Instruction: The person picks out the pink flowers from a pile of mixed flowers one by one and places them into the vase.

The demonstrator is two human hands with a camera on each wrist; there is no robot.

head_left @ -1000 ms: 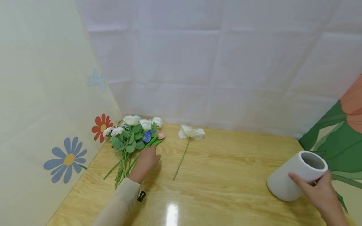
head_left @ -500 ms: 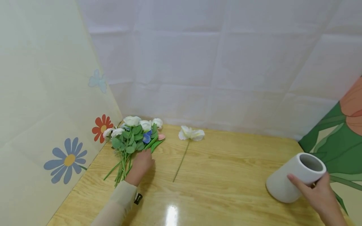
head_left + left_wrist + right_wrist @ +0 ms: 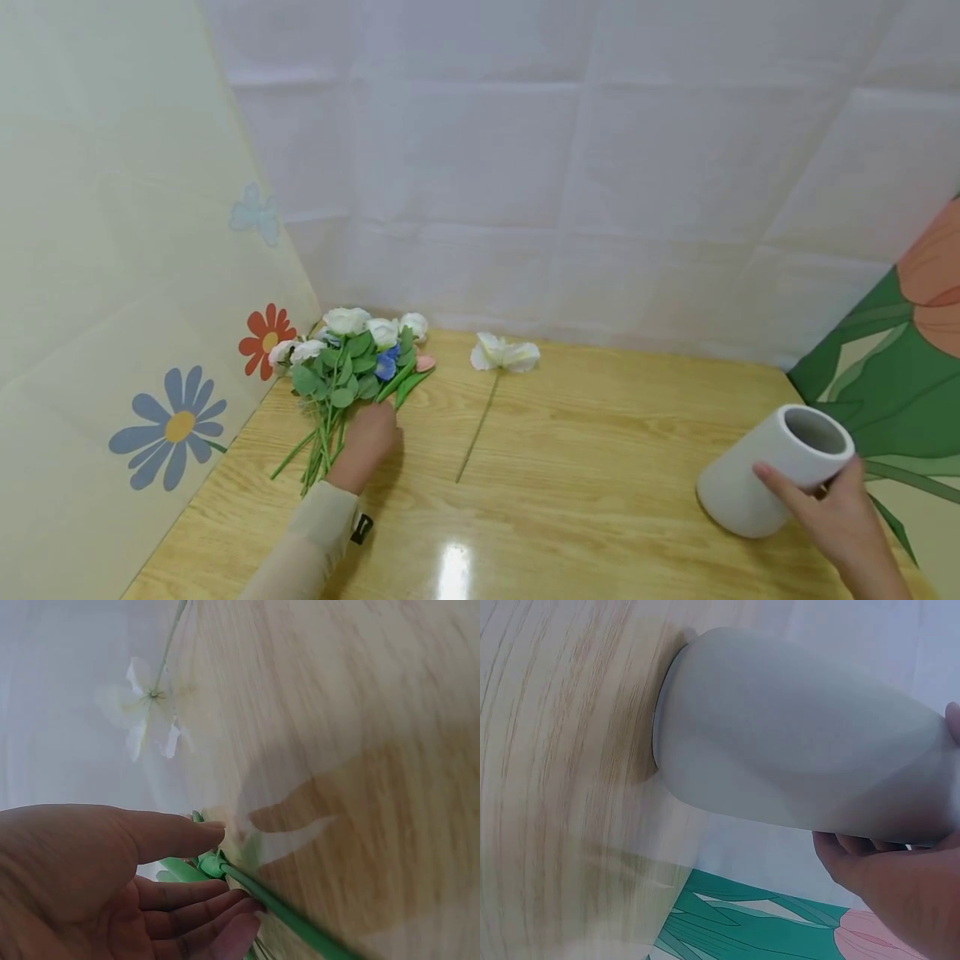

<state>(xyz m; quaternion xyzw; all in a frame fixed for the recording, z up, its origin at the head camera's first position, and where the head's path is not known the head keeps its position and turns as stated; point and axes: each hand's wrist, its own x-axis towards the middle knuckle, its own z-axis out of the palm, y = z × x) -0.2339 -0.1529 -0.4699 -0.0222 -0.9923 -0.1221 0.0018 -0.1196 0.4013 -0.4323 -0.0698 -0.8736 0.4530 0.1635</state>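
Over the stems of the bunch of flowers [image 3: 363, 367] at the left of the table is my left hand [image 3: 367, 437]. In the left wrist view its thumb [image 3: 184, 836] and fingers [image 3: 199, 904] stand apart around a green stem [image 3: 277, 900], the fingers touching it. A pink tulip [image 3: 425, 363] lies at the bunch's right side. My right hand [image 3: 840, 508] grips a white vase [image 3: 757, 483] near its mouth. The vase is tilted, mouth up and to the right, with its lower edge on the table.
A single white flower [image 3: 502, 354] with a thin stem lies on the wooden table [image 3: 585, 483], right of the bunch. A pale cloth backdrop [image 3: 465, 167] rises behind the table, with a flower-printed panel [image 3: 172, 333] at the left and another printed panel [image 3: 900, 375] at the right.
My left hand has drawn back slightly toward me, down along the stems. The vase, still gripped in my right hand, has shifted slightly left. The bunch and the single white flower stay put.
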